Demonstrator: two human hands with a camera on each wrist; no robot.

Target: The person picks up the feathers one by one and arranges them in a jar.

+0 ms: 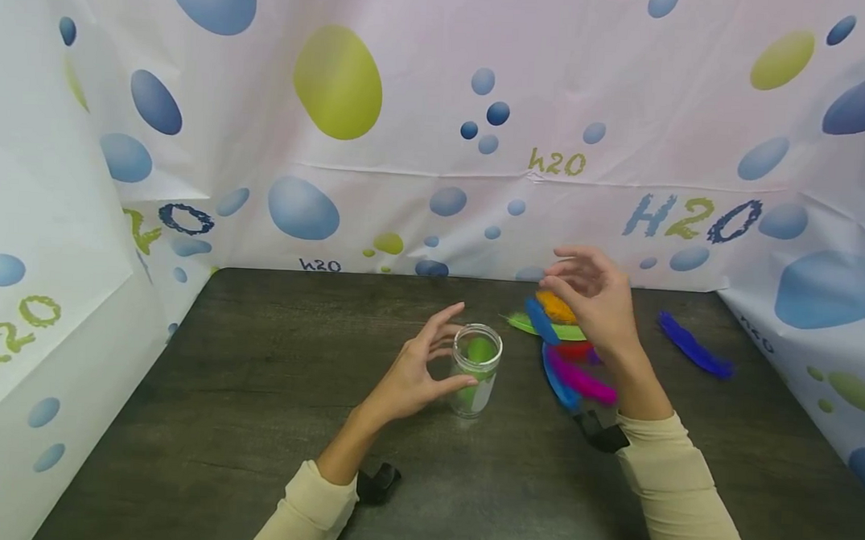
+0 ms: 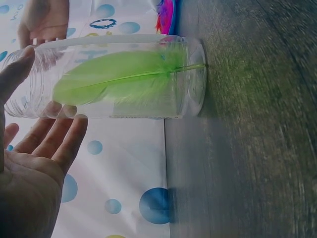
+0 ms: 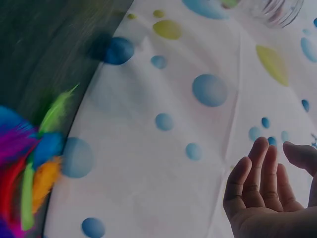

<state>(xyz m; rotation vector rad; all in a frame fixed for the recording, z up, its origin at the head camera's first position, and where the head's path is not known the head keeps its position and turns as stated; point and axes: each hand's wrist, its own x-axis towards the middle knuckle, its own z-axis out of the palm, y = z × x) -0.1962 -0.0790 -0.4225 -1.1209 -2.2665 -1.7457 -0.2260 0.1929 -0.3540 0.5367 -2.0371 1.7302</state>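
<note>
Left hand (image 1: 415, 374) grip: part-spread round clear jar (image 1: 474, 394), green feather (image 2: 114, 79) inside. Right hand (image 1: 599, 305) grip: loosely curved, thumb apart, empty, near feather pile (image 1: 580, 378).

The jar (image 3: 275, 12) is cut off by the right wrist view's top edge, the feather pile (image 3: 42, 173) by its left.

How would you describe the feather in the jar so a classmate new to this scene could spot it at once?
On the dark table, find the clear jar by the person's left hand. Inside stands a green feather, quill end at the jar's base. Unlike the loose feathers to its right, including another green one, it alone is inside the jar.
</note>
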